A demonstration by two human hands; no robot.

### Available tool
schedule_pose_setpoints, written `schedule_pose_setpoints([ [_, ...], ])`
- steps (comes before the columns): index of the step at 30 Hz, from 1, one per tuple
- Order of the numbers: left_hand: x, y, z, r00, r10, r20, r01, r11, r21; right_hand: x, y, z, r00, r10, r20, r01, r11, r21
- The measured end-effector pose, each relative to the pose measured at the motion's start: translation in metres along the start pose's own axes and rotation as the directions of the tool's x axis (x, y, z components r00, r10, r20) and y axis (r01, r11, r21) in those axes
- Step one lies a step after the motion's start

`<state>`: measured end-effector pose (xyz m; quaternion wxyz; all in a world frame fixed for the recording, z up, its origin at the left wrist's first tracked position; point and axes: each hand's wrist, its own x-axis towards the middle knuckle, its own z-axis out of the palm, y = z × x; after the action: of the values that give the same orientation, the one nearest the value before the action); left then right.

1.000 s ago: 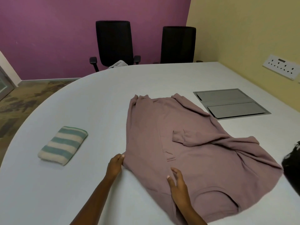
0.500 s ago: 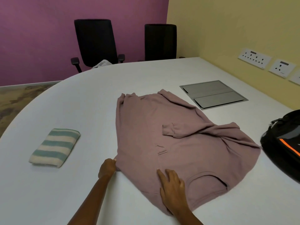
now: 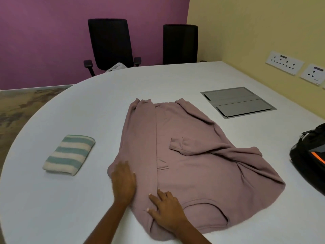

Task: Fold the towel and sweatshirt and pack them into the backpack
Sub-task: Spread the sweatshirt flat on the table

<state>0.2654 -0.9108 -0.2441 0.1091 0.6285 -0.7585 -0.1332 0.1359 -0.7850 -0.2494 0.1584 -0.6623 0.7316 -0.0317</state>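
Fingers (image 3: 123, 169) of left hand (image 3: 124, 182) lie flat, together, on the sweatshirt's (image 3: 193, 164) folded-in side panel. Right hand (image 3: 167, 213) fingers are spread on the hem, prob. pinning the fold. L to R on desk (image 3: 58, 205): towel (image 3: 69, 154) folded, parked aside; sweatshirt centre, half-folded; backpack (image 3: 309, 159) at right edge, opening unseen.

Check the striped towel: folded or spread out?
Folded. The striped towel sits as a compact, thick rectangle with a rounded folded edge, on the table left of the sweatshirt.
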Motion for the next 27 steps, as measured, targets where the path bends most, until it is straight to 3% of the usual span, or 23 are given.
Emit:
schedule_pose_setpoints([
  [2,-0.018,0.024,0.015,0.984,0.125,0.131,-0.122,0.992,-0.031,0.002,0.01,-0.008,0.997,-0.046,-0.057,0.048,0.998,0.033],
  [4,-0.035,0.05,0.02,0.959,0.115,0.26,-0.112,0.993,-0.026,0.002,0.028,-0.015,0.999,0.002,-0.05,-0.003,1.0,-0.021],
  [6,-0.043,0.058,0.029,0.955,0.087,0.285,-0.092,0.996,0.006,-0.001,0.046,-0.024,0.99,0.135,-0.034,-0.136,0.991,-0.021],
  [9,-0.046,0.042,0.039,0.947,0.187,0.26,-0.211,0.975,0.069,-0.009,0.078,-0.031,0.926,0.376,-0.033,-0.377,0.926,-0.031],
  [11,-0.037,0.019,0.055,0.948,0.214,0.235,-0.232,0.971,0.053,-0.015,0.095,-0.035,0.891,0.454,0.005,-0.452,0.888,-0.084],
  [13,-0.028,0.002,0.061,0.956,0.224,0.191,-0.237,0.97,0.051,-0.025,0.103,-0.028,0.884,0.462,0.077,-0.463,0.886,-0.003],
  [18,-0.014,-0.011,0.041,0.939,0.213,0.269,-0.236,0.97,0.056,-0.027,0.093,-0.012,0.916,0.398,0.057,-0.396,0.917,-0.035],
  [21,-0.011,-0.028,0.034,0.947,0.184,0.265,-0.227,0.963,0.143,-0.031,0.088,-0.007,0.931,0.362,0.045,-0.361,0.932,-0.026],
  [24,-0.015,-0.019,0.016,0.943,0.101,0.318,-0.174,0.962,0.209,-0.035,0.092,-0.015,0.959,0.273,-0.073,-0.271,0.962,0.031],
  [27,-0.024,0.006,0.008,0.927,-0.014,0.374,-0.072,0.974,0.215,-0.036,0.114,-0.026,0.927,0.283,-0.245,-0.253,0.956,0.147],
])
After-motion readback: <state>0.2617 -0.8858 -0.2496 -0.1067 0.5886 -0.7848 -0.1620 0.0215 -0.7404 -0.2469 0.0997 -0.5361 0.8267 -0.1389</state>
